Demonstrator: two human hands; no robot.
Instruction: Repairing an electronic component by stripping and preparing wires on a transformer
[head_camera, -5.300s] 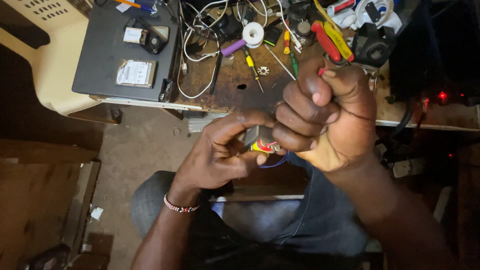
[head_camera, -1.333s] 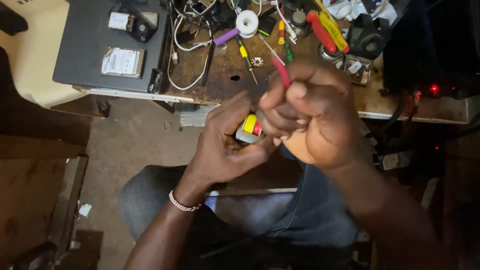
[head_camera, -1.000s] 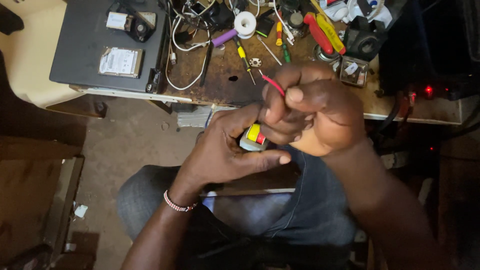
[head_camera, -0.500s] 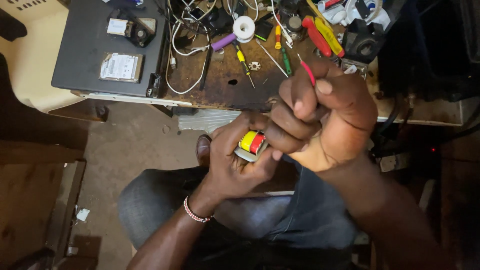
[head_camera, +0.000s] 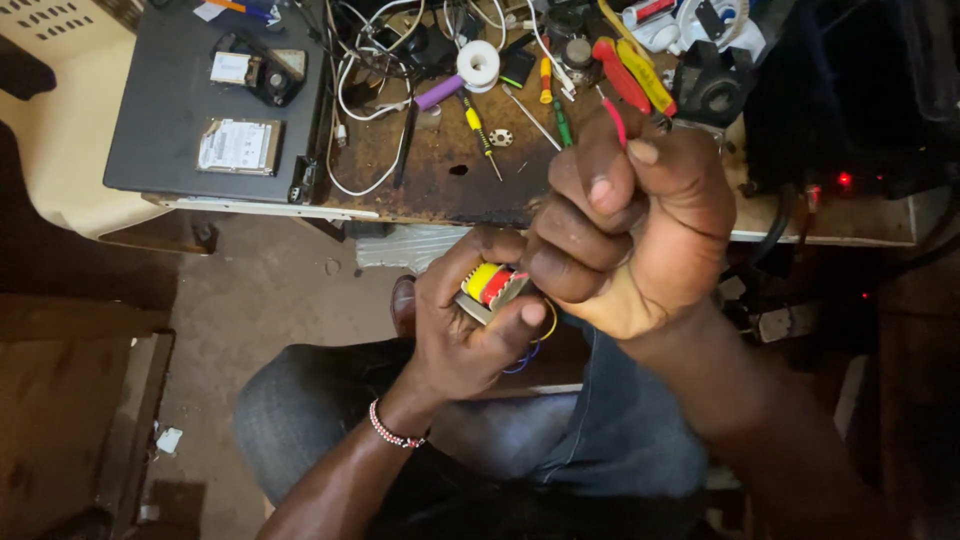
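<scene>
Left hand (head_camera: 465, 335) pinches the small transformer (head_camera: 490, 288) over the lap, near the bench (head_camera: 440, 170); right hand (head_camera: 640, 225), fisted on a red wire (head_camera: 614, 118), appears mid-pull; next needs steady counter-grip.

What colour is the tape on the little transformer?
Yellow and red tape on the small transformer, held in the left hand; head view.

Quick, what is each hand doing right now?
Left hand: closed around a small transformer with yellow and red windings.
Right hand: fisted around a red-handled tool; its tip is hidden.
</scene>
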